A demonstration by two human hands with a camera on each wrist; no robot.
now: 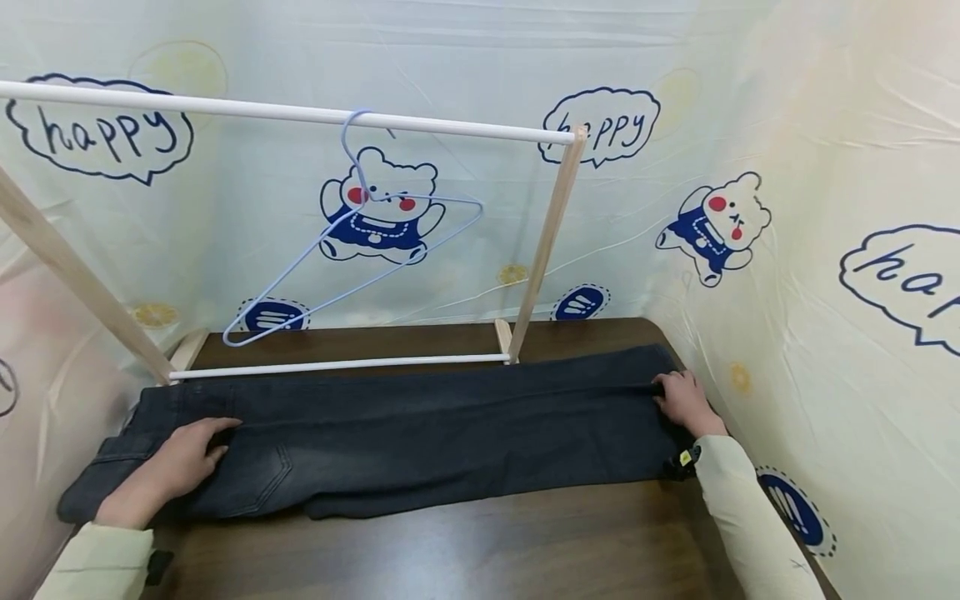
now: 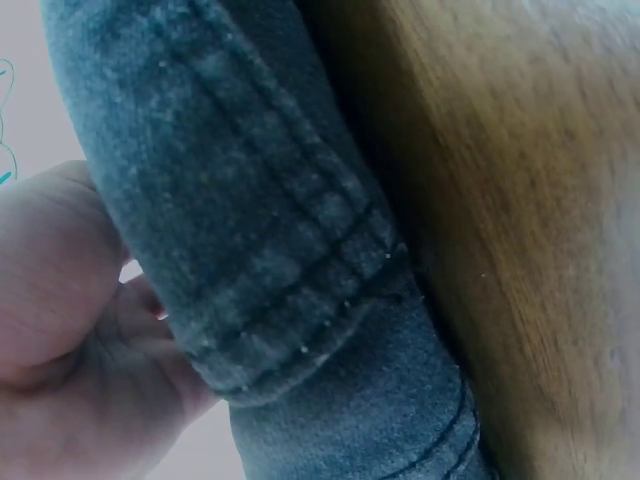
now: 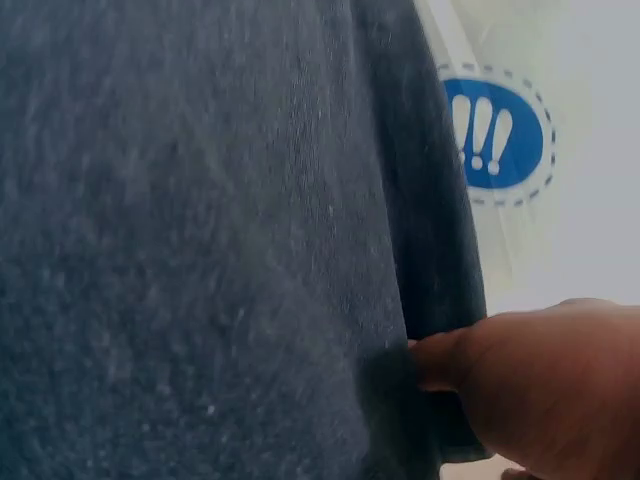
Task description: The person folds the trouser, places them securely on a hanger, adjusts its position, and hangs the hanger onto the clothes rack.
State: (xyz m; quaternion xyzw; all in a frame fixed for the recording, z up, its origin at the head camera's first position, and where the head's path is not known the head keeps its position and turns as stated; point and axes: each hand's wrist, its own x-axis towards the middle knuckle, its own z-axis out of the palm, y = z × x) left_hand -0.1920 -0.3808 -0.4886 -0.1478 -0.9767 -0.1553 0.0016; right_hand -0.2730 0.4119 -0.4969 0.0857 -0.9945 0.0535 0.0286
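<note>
A pair of dark jeans (image 1: pixel 450 429) lies lengthwise across the table, folded along its length, with the waist end left and the leg ends right. My left hand (image 1: pixel 176 461) rests on the waist end beside a back pocket, its fingers extended and thumb apart. The left wrist view shows a stitched denim edge (image 2: pixel 270 330) in front of that hand (image 2: pixel 90 320). At the leg ends, my right hand (image 1: pixel 684 400) pinches the cloth. In the right wrist view, the thumb (image 3: pixel 445 360) goes between two denim layers; the other fingers are mostly hidden.
Behind the jeans stands a rack with a white top rail (image 1: pixel 450 127), wooden posts (image 1: pixel 546 242) and a white lower bar (image 1: pixel 337 366). A pale blue hanger (image 1: pixel 365 198) hangs on it. Printed curtains (image 1: pixel 795 333) enclose the brown table (image 1: pixel 420 550).
</note>
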